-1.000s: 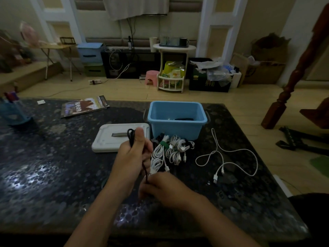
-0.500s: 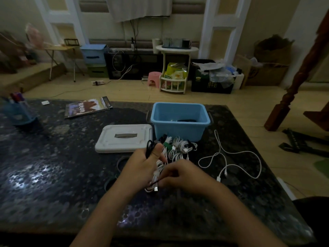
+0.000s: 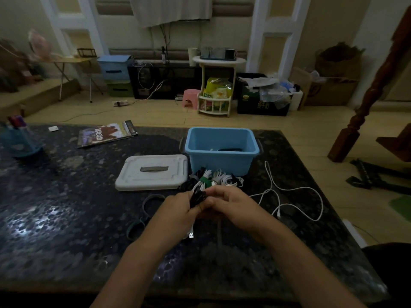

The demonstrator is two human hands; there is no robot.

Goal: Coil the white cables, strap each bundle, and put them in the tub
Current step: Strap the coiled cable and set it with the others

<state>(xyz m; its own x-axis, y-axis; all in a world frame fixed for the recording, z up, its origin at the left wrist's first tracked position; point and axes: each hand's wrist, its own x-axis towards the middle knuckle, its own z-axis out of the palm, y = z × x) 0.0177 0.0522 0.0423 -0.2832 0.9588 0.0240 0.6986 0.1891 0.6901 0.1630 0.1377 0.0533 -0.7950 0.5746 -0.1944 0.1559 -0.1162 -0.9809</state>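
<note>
Head view: left hand [image 3: 178, 210] and right hand [image 3: 233, 205] fingers pinch a coiled black cable bundle [image 3: 196, 196]; light-blue plastic tub [image 3: 222, 161] at 12 o'clock on dark speckled tabletop [image 3: 66, 218].

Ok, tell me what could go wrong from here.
The dark cable coil pinched between left hand and right hand has no strap visible yet; a looser grip might let it spring open. The loose white cable sprawls near the right forearm and could snag.

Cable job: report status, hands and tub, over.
Left hand and right hand both grip a dark cable bundle. Strapped white bundles lie before the blue tub; one white cable uncoiled. Nothing blocks the tub.
</note>
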